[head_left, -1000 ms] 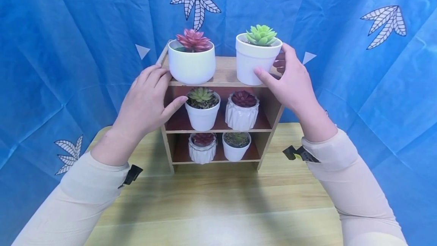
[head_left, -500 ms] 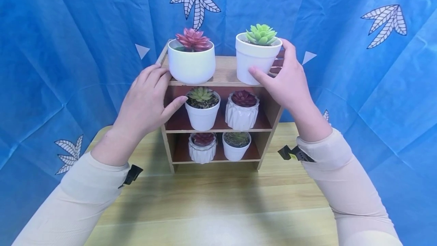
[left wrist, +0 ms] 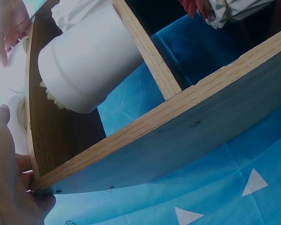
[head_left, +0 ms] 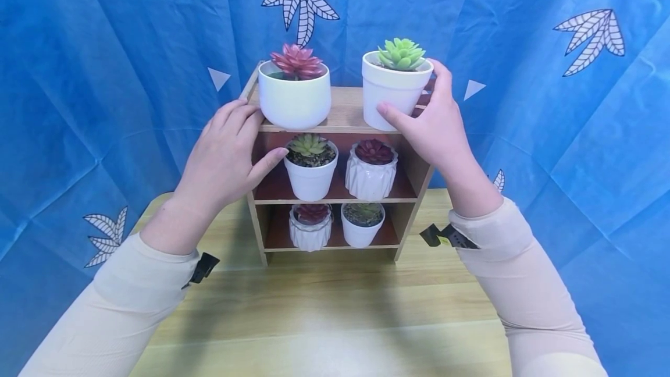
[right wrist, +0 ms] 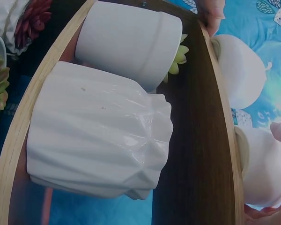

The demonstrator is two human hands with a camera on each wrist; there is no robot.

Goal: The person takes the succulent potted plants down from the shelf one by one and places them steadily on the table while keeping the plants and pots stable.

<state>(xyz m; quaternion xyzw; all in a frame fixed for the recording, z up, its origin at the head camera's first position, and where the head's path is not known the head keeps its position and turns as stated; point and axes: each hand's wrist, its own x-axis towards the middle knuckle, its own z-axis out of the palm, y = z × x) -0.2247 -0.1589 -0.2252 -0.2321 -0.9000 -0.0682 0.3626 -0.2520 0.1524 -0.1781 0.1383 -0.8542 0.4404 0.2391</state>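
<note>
Near the right end of the small wooden shelf's top, my right hand [head_left: 436,120] grips a white pot with a green succulent [head_left: 394,95]; the thumb lies across the front, and the other fingers reach behind it, partly hidden. My left hand [head_left: 222,151] rests on the top left corner of the wooden shelf [head_left: 345,108], its thumb stretched out in front of the opening. Close beside the left fingers stands a rounded white pot with a red succulent [head_left: 295,96]. Seen from the left wrist, the left fingertips [left wrist: 24,178] touch the shelf's corner.
The middle level holds a white pot with a pale green succulent [head_left: 311,174] and a ridged white pot with a dark red one [head_left: 371,176]. Below stand another ridged pot [head_left: 311,234] and a plain white pot [head_left: 361,233]. A blue curtain [head_left: 157,63] hangs behind the wooden table [head_left: 314,319].
My right hand and forearm have shifted slightly left, and the thumb lies farther across the front of the green succulent's pot. The pots, the shelf and my left hand stay in place.
</note>
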